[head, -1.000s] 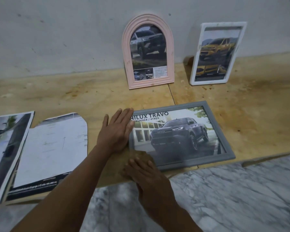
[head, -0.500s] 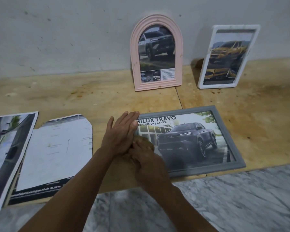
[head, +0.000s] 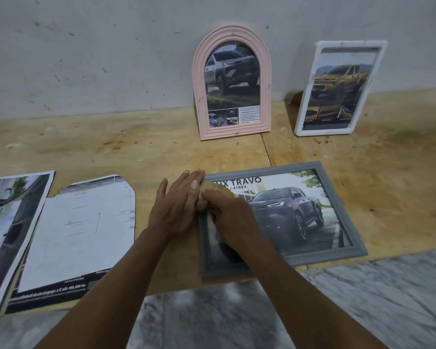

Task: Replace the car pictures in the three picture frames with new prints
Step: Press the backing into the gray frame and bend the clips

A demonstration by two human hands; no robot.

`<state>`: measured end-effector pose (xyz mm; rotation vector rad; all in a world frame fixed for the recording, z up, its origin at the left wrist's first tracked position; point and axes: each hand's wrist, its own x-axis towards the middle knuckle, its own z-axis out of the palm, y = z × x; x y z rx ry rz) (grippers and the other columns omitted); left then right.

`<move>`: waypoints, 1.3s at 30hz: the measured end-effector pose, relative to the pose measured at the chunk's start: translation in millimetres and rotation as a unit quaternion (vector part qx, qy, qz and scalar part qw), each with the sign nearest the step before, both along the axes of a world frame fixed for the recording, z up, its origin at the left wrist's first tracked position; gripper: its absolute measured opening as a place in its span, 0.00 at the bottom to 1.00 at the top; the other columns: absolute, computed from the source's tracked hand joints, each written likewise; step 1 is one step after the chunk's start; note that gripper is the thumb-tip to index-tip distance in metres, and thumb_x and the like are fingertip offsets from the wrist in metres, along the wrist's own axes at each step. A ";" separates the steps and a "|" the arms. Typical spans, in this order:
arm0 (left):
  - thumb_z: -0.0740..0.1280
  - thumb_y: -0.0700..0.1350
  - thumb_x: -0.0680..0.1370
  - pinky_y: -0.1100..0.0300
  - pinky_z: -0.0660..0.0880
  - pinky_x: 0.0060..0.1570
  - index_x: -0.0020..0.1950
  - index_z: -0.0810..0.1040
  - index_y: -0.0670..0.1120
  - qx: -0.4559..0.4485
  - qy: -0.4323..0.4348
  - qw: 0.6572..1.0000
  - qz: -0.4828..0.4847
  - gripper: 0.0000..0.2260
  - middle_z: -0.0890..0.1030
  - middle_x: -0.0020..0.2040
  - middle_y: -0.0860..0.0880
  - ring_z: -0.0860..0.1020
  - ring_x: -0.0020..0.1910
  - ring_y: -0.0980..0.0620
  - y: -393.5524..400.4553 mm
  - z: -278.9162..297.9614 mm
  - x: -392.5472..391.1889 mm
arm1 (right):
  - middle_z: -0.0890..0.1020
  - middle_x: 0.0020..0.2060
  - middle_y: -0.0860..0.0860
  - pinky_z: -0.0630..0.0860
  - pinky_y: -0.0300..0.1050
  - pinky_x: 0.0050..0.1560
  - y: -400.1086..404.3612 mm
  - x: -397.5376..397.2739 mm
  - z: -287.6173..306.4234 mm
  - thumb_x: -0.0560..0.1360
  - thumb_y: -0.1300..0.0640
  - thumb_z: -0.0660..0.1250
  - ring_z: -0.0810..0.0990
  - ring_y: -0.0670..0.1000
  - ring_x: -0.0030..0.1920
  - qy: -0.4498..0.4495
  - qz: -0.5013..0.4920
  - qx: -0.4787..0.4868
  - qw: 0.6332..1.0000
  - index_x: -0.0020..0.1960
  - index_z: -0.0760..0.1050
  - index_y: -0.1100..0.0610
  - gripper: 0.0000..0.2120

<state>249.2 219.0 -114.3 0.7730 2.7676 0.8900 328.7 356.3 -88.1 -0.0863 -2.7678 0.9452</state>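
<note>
Below, a stained tan wooden board (head: 91,147) lies on grey-veined marble flooring (head: 363,303) and meets a scuffed grey wall (head: 111,59) at twelve o'clock. A grey picture frame (head: 342,210) lies flat on the board just right of centre, near the board's front edge, holding a print of a dark pickup truck under the words "TRAVO" and "4TREX". Its long axis runs from nine to three o'clock, slightly skewed, with the print's top toward twelve. Both hands meet at its left end: the left hand (head: 179,202) rests flat, fingers extended, beside the frame's upper left corner, while the right hand (head: 227,212) is curled over the left rail; whether it grasps anything cannot be told. At twelve o'clock an arched pink frame (head: 199,96) stands against the wall with a grey truck print, and at one o'clock a white frame (head: 305,109) leans with a yellow truck print. Loose prints (head: 81,230) lie at nine o'clock.
</note>
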 end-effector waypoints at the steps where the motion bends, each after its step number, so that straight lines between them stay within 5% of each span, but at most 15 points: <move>1: 0.36 0.58 0.81 0.46 0.45 0.77 0.79 0.59 0.54 -0.008 0.001 1.000 -0.001 0.29 0.61 0.78 0.58 0.53 0.78 0.60 0.4 0.4 0.0 | 0.84 0.47 0.56 0.75 0.42 0.42 3.4 -2.5 1.0 0.73 0.69 0.65 0.82 0.58 0.44 0.013 -0.008 -0.003 1.000 0.55 0.82 0.56 0.15; 4: 0.35 0.59 0.80 0.46 0.44 0.77 0.80 0.54 0.54 -0.042 0.001 0.999 -0.016 0.30 0.57 0.79 0.57 0.50 0.78 0.59 1.3 1.1 -1.2 | 0.86 0.43 0.52 0.73 0.26 0.40 17.9 -1.6 16.7 0.76 0.67 0.65 0.82 0.45 0.38 0.043 -0.077 -0.087 0.992 0.54 0.83 0.57 0.12; 7: 0.36 0.63 0.79 0.42 0.44 0.76 0.80 0.49 0.53 -0.080 0.018 0.996 -0.032 0.32 0.52 0.80 0.55 0.48 0.79 0.54 -0.3 1.6 1.1 | 0.82 0.43 0.45 0.71 0.23 0.34 52.3 12.0 33.0 0.79 0.61 0.63 0.78 0.33 0.36 0.026 -0.205 -0.228 0.951 0.58 0.81 0.52 0.11; 12: 0.41 0.71 0.75 0.36 0.44 0.74 0.81 0.45 0.50 -0.112 0.014 0.992 0.049 0.39 0.50 0.81 0.51 0.48 0.80 0.49 4.5 5.3 39.2 | 0.84 0.54 0.49 0.69 0.32 0.56 119.3 34.7 48.1 0.79 0.60 0.64 0.80 0.46 0.54 0.059 -0.349 -0.143 0.924 0.61 0.81 0.52 0.13; 18: 0.40 0.73 0.74 0.36 0.41 0.74 0.79 0.37 0.57 -0.162 -0.005 0.985 0.057 0.37 0.44 0.81 0.53 0.41 0.80 0.49 0.1 9.4 75.4 | 0.85 0.51 0.56 0.68 0.33 0.49 142.2 47.4 25.6 0.80 0.61 0.61 0.82 0.55 0.47 0.013 -0.297 -0.041 0.954 0.62 0.79 0.56 0.14; 22: 0.38 0.71 0.75 0.34 0.42 0.74 0.78 0.34 0.57 -0.195 0.002 0.980 0.048 0.35 0.41 0.81 0.54 0.37 0.79 0.49 -0.4 9.7 80.3 | 0.83 0.53 0.60 0.75 0.47 0.49 136.5 40.4 13.4 0.81 0.58 0.61 0.81 0.63 0.50 -0.043 -0.241 0.003 0.969 0.64 0.77 0.55 0.14; 26: 0.38 0.70 0.76 0.34 0.39 0.73 0.78 0.35 0.56 -0.192 0.003 0.980 0.044 0.34 0.41 0.81 0.55 0.36 0.79 0.49 1.4 9.2 81.5 | 0.83 0.51 0.62 0.74 0.51 0.44 131.3 30.9 11.1 0.81 0.58 0.60 0.80 0.65 0.47 -0.055 -0.253 0.032 0.965 0.61 0.79 0.55 0.13; 36: 0.38 0.68 0.77 0.35 0.37 0.73 0.78 0.33 0.56 -0.198 -0.002 0.979 0.040 0.33 0.39 0.80 0.54 0.34 0.78 0.49 2.0 10.5 81.2 | 0.81 0.49 0.54 0.60 0.37 0.33 59.5 8.4 11.1 0.82 0.55 0.58 0.76 0.52 0.42 -0.033 -0.206 0.064 0.976 0.56 0.79 0.56 0.12; 39: 0.38 0.68 0.77 0.34 0.37 0.73 0.78 0.33 0.55 -0.194 -0.005 0.980 0.043 0.33 0.38 0.80 0.55 0.33 0.78 0.49 3.0 11.2 81.3 | 0.83 0.50 0.54 0.65 0.37 0.41 28.0 -2.6 8.0 0.80 0.56 0.62 0.80 0.54 0.45 -0.013 -0.187 0.062 0.980 0.56 0.81 0.56 0.11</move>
